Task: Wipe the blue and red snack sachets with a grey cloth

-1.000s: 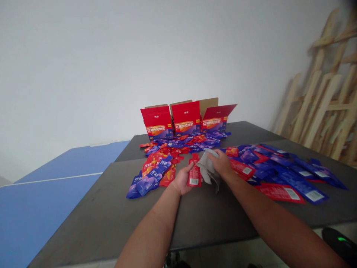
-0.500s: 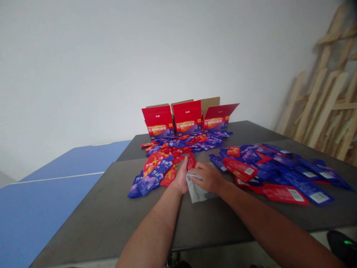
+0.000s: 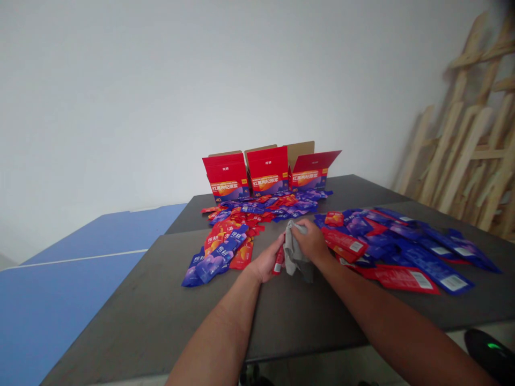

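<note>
My left hand (image 3: pixel 267 261) is closed around a red sachet (image 3: pixel 278 261), whose lower end with a pale label shows beside the palm. A crumpled grey cloth (image 3: pixel 295 252) is gripped in my right hand (image 3: pixel 311 241) and pressed against the sachet's upper part, which it hides. Left of my hands lies a heap of red and blue-purple sachets (image 3: pixel 219 252), fronts up. To the right spreads another pile of blue and red sachets (image 3: pixel 378 244), several with barcode labels showing.
Three red cartons with raised flaps (image 3: pixel 227 177) stand at the back of the dark table (image 3: pixel 137 316), more sachets (image 3: pixel 265 206) strewn before them. A blue table (image 3: pixel 88 268) adjoins on the left. Wooden frames (image 3: pixel 470 155) lean against the right wall.
The red sachet has been turned, so its lower end now shows below the fingers. My right hand has lifted the cloth slightly, and it now hangs bunched rather than spread over the table.
</note>
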The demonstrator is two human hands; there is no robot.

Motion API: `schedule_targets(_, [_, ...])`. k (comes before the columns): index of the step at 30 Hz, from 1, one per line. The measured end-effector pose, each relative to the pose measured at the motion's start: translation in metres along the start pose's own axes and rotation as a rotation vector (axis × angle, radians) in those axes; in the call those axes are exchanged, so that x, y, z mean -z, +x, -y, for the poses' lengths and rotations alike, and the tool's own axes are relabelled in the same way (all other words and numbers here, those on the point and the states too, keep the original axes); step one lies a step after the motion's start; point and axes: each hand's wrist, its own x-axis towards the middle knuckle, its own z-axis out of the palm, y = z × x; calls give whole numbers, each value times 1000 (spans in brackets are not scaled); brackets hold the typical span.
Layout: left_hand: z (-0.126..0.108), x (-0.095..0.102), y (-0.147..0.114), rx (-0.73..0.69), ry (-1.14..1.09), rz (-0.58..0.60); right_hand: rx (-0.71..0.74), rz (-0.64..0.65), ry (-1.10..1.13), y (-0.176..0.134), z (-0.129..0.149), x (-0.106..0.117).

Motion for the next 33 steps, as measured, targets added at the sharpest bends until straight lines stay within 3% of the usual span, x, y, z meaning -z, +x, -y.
schedule_targets(5, [0,5,3,16,-47,48,-228,-25,60,10,-10,4])
schedule_targets(8, [-7,9,4,47,-210,49,-217,-41,61,10,-9,7])
schedule_targets(10, [-12,13,4,37,-306,12,-79,-17,59,6,-3,7])
schedule_targets(14, [-16,19,5,37,-410,-71,436,202,-1,-14,16,5])
schedule_targets(16, [-16,19,5,84,-419,-61,642,329,-70,-25,25,2])
schedule_targets(18, [-14,17,4,163,-405,0,726,387,-138,-33,31,-2])
schedule_targets(23, [-8,13,3,247,-313,83,623,336,-188,-34,35,-6])
schedule_targets(27, [-4,6,4,205,-228,50,482,212,-117,-29,31,-5])
schedule_targets(33, [-2,-5,3,65,-123,-36,394,105,-89,-23,22,-7])
